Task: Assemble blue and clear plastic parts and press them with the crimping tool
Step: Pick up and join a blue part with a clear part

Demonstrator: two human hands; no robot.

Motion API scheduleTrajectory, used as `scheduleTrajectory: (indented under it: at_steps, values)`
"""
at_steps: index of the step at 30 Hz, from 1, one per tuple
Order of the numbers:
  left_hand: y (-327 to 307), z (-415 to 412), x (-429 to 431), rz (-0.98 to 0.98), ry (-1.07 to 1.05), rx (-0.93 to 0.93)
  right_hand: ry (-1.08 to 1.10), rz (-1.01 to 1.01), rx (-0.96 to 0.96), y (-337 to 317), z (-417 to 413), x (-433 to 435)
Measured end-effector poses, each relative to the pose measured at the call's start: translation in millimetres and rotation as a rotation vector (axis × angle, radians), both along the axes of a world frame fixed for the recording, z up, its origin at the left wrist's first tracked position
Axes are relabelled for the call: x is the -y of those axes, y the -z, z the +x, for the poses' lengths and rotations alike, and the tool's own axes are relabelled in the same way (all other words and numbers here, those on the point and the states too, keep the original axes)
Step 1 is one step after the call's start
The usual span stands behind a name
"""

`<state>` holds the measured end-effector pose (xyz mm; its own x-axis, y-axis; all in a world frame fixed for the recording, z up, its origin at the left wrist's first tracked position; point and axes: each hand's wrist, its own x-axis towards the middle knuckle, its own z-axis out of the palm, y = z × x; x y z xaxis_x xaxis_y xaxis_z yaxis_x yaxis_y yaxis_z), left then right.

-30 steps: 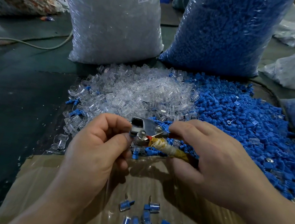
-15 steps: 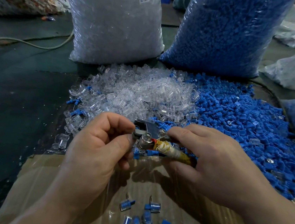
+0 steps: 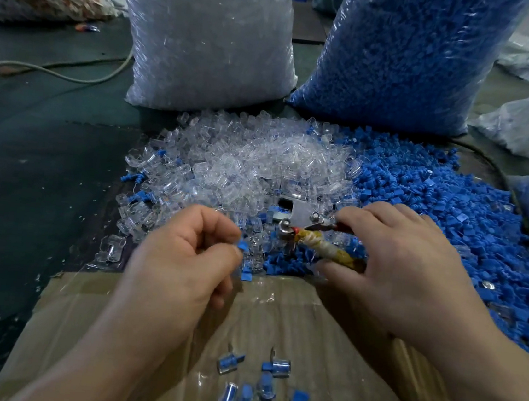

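Now, your right hand (image 3: pixel 397 265) curls round the crimping tool (image 3: pixel 303 214), dull steel head, handle wrapped in frayed yellow tape, above the cardboard sheet's (image 3: pixel 350 391) far edge, your left hand (image 3: pixel 183 260) pinching a blurred blue part (image 3: pixel 242 246), glossy clear parts (image 3: pixel 254 166) heaped behind.

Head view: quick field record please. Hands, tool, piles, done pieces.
left hand: fingers curled, pinching a small blue part, blurred
right hand: grips crimping tool by its taped handles
tool position: low over where the piles meet, apart from the left hand
clear pile: centre, ahead of the hands
blue pile: right of the clear pile
finished pieces: loose on cardboard, nearest the camera
bags: clear bag left, blue bag right, behind the piles
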<state>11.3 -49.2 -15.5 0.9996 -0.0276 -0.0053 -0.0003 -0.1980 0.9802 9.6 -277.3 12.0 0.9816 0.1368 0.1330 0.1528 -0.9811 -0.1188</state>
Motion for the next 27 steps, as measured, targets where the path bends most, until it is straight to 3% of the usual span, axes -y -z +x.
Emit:
scheduleTrajectory:
  at_steps: [6,9,17,27]
  values:
    - [-1.8,-7.0,10.9,0.095,0.077,-0.074,0.035,-0.060,-0.067,5.5,10.9,0.9]
    - [-2.0,-7.3,11.4,0.110,0.076,-0.065,0.008,0.017,0.034,4.0,6.8,1.2]
    - [0.9,-14.4,17.5,0.099,0.102,0.042,-0.335,0.111,0.222,4.5,-13.6,-40.7]
    - [-9.6,-13.7,17.1,-0.275,0.109,-0.071,-0.358,0.240,0.251,4.4,-17.9,-37.2]
